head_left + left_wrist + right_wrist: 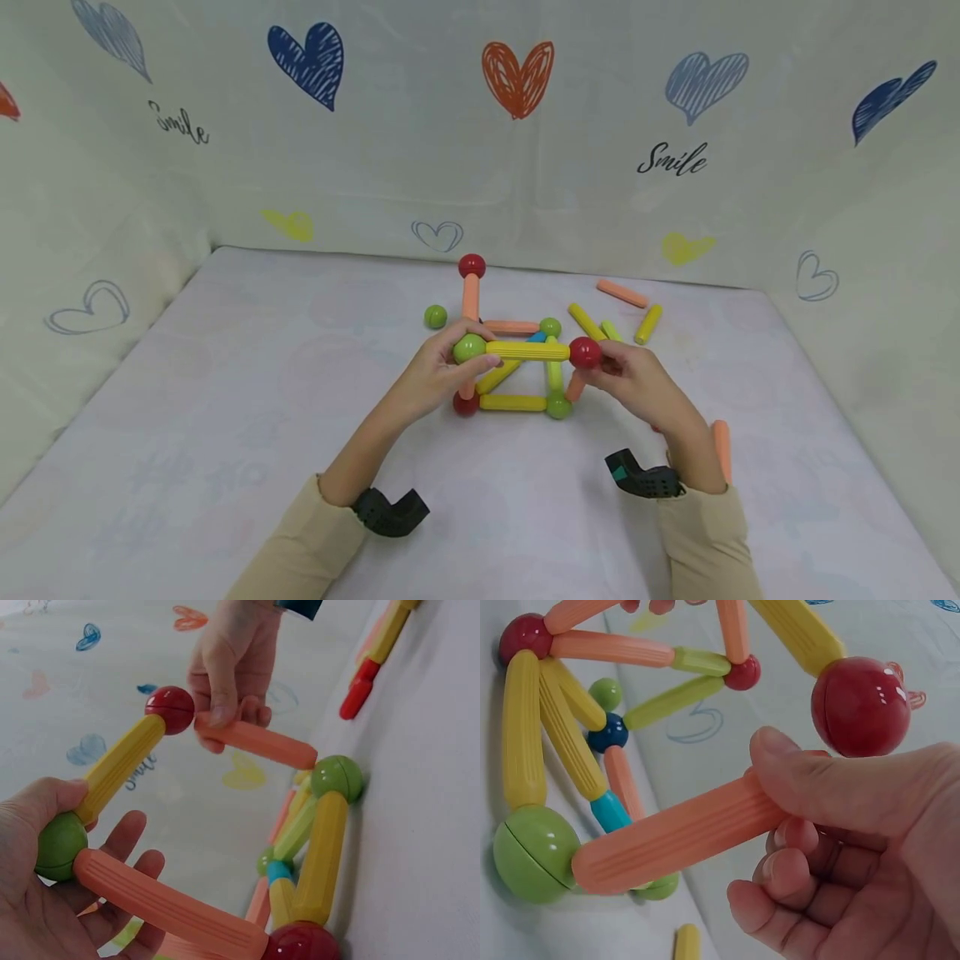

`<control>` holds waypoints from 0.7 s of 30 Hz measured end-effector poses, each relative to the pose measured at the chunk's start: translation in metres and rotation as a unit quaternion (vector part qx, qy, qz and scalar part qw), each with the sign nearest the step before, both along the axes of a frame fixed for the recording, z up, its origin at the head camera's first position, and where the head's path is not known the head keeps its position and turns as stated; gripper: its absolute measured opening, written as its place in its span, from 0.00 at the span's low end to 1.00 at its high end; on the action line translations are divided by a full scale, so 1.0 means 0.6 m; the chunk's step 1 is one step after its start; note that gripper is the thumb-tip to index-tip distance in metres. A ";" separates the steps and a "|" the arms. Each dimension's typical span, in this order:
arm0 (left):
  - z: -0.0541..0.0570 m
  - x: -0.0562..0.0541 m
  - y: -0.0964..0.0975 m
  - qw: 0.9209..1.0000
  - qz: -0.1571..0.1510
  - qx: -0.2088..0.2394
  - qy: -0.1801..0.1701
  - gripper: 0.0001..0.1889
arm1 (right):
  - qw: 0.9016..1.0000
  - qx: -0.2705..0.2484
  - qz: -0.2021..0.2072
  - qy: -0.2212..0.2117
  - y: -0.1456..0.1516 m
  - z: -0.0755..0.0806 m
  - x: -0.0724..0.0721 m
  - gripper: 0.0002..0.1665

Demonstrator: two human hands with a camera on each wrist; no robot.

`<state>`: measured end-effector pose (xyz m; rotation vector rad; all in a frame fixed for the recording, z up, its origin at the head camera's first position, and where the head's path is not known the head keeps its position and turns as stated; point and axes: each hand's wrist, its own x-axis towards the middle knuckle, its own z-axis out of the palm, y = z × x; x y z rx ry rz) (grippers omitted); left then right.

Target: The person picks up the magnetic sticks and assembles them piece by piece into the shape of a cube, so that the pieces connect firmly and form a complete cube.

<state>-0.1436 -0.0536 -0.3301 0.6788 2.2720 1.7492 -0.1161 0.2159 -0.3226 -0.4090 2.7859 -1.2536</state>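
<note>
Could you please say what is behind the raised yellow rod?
In the head view, a yellow-blue diagonal piece and a light green rod show above and below the raised yellow rod; their stretches directly behind it are covered.

Glossy, hard-looking plastic gave a red ball (861,706) bright highlights, while a green ball (60,844) shone smoothly around a fine seam. A yellow rod (528,351) and a salmon rod (682,838), plastic in look, carried lengthwise ribs under a satin finish. Toward the desk's (225,400) far edge, a loose salmon rod (622,292) appeared matt. The desk bore a smooth, dull covering; beyond its far edge hung a faintly shiny, creased backdrop (420,150), cloth or plastic sheeting. Toward its near edge, sleeves (300,550) showed soft matt cloth beside dull, plastic-looking black mounts (392,513).
</note>
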 end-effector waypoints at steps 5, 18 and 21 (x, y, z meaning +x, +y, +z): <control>0.001 0.000 0.000 1.000 -0.001 -0.002 -0.001 0.12 | 0.999 -0.035 0.017 0.000 -0.004 -0.001 0.000 0.17; 0.002 0.001 0.000 1.000 0.004 -0.010 -0.002 0.12 | 0.999 -0.019 0.031 -0.001 -0.010 -0.001 -0.001 0.14; 0.001 0.000 0.000 1.000 0.002 -0.010 -0.003 0.12 | 1.000 -0.005 0.027 -0.015 -0.006 0.005 0.003 0.17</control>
